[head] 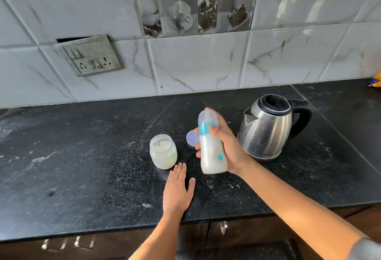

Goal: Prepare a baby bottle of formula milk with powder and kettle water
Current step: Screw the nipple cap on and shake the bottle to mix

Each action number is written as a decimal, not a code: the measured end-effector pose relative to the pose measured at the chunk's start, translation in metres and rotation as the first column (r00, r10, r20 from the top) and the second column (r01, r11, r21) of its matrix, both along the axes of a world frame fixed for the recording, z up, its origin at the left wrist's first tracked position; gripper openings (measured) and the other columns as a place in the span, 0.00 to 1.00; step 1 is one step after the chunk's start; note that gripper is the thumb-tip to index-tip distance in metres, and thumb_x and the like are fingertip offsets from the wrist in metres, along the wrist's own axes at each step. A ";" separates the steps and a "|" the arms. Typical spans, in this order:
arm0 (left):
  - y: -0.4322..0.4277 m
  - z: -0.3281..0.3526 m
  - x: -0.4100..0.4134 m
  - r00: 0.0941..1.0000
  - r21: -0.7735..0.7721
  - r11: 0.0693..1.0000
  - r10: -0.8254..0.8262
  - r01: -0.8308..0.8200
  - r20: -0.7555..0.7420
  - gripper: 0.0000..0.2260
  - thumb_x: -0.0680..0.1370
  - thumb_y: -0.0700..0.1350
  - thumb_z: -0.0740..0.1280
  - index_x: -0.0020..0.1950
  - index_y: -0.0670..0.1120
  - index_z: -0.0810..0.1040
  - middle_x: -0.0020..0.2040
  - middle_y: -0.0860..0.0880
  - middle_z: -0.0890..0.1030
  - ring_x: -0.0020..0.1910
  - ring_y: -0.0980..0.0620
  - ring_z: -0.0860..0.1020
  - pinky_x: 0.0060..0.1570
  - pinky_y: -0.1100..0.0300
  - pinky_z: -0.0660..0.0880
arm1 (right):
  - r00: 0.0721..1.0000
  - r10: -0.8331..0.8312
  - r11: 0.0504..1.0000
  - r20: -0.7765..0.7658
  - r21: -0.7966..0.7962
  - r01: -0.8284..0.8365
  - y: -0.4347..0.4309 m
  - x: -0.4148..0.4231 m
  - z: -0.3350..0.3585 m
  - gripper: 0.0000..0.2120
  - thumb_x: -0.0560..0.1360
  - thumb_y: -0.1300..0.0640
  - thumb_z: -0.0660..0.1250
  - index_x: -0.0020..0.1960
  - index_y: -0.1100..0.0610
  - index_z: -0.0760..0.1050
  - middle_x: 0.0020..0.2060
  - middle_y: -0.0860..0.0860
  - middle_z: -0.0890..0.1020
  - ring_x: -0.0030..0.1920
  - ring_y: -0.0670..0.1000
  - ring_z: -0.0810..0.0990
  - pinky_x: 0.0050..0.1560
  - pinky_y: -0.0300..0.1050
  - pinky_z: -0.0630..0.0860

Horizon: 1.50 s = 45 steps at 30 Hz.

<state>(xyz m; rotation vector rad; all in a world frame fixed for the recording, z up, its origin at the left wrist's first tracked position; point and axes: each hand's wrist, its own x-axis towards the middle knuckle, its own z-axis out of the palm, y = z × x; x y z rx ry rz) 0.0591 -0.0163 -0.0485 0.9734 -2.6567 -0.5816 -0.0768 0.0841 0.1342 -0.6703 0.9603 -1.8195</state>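
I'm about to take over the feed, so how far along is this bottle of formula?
Mostly done: the bottle is full of white milk, capped. In hand: the right hand grips it tilted, probably mixing; the left hand rests flat on the counter. Still to do: the powder jar stands open, its lid lying behind the bottle.

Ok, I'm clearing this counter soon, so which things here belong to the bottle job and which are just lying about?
Part of the job: bottle, powder jar, lid, kettle.
Just there: yellow packet at the far right edge, switch plate on the wall.
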 end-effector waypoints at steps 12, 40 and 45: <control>0.001 0.000 0.000 1.000 -0.008 1.000 0.002 -0.002 -0.001 0.27 0.81 0.57 0.54 0.78 0.49 0.54 0.78 0.54 0.55 0.71 0.67 0.43 0.69 0.69 0.36 | 0.992 0.053 0.995 0.112 -0.086 -0.044 -0.006 -0.006 0.003 0.23 0.74 0.54 0.67 0.67 0.49 0.68 0.50 0.57 0.81 0.34 0.56 0.80 0.34 0.48 0.79; 0.001 0.002 0.000 1.000 -0.007 1.000 0.010 -0.010 0.001 0.27 0.81 0.57 0.55 0.78 0.50 0.55 0.78 0.55 0.55 0.71 0.67 0.42 0.66 0.73 0.33 | 0.939 -0.118 0.973 0.324 -0.151 0.174 -0.028 -0.023 0.043 0.23 0.73 0.51 0.69 0.64 0.54 0.67 0.50 0.59 0.79 0.47 0.57 0.83 0.46 0.56 0.81; 0.002 0.002 0.000 1.000 -0.006 1.000 0.008 -0.008 0.002 0.27 0.81 0.57 0.55 0.78 0.50 0.55 0.78 0.54 0.55 0.71 0.67 0.42 0.67 0.72 0.33 | 0.678 -0.336 0.939 0.654 0.178 0.294 -0.041 -0.033 0.048 0.17 0.79 0.49 0.63 0.61 0.60 0.67 0.48 0.64 0.75 0.41 0.61 0.79 0.33 0.60 0.79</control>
